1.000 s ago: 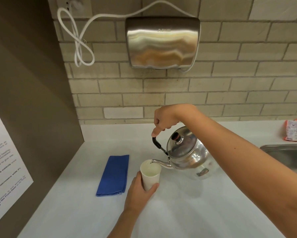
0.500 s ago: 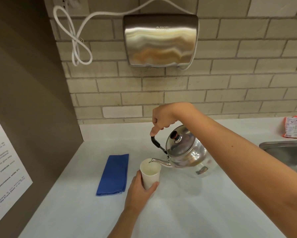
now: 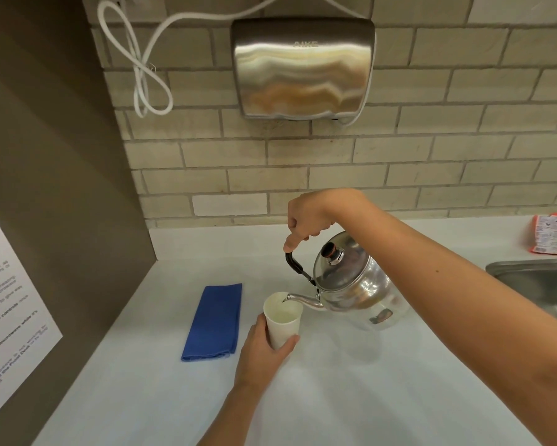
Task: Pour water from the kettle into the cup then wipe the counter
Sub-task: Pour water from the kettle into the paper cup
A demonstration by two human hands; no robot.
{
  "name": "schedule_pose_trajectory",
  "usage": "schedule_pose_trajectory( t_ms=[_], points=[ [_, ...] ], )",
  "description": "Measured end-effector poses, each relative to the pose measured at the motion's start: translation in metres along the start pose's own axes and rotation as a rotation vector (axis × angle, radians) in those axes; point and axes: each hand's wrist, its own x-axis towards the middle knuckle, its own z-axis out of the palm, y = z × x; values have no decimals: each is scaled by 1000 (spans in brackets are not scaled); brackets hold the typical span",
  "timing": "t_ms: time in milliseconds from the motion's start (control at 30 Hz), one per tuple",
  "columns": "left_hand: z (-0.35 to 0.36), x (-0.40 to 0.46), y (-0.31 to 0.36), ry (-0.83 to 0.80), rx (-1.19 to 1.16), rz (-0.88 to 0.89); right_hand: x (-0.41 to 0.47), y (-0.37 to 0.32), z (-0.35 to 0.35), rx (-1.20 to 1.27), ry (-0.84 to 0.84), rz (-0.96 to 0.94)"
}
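We have the right hand raised, fingers curled into a closed grip, knuckles up, thumb pointing down. Our right forearm runs in from the lower right, crossing diagonally up-left, wrist bent downward. Our left hand sits lower and nearer, fingers and thumb wrapped in a C-shaped hold, palm facing right. Left forearm enters from the bottom edge, angled up-right.

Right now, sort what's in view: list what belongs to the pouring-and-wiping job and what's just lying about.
For the job: kettle, cup, blue cloth, counter.

Just there: hand dryer, white cord, sink, red packet, poster.
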Motion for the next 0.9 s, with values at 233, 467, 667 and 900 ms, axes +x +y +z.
schedule_pose_trajectory(
  t_ms=[233, 467, 667, 900],
  points=[
    [-1, 0, 0, 1, -3, 7, -2, -2, -4, -20, -7, -2],
    [0, 1, -2, -3, 4, 9, -4, -3, -6, -18, -11, 2],
    [0, 1, -2, -3, 4, 15, -5, -4, -7, -20, -13, 1],
    [0, 2, -4, 3, -3, 16, -4, -5, -8, -41, -13, 15]
  ],
)
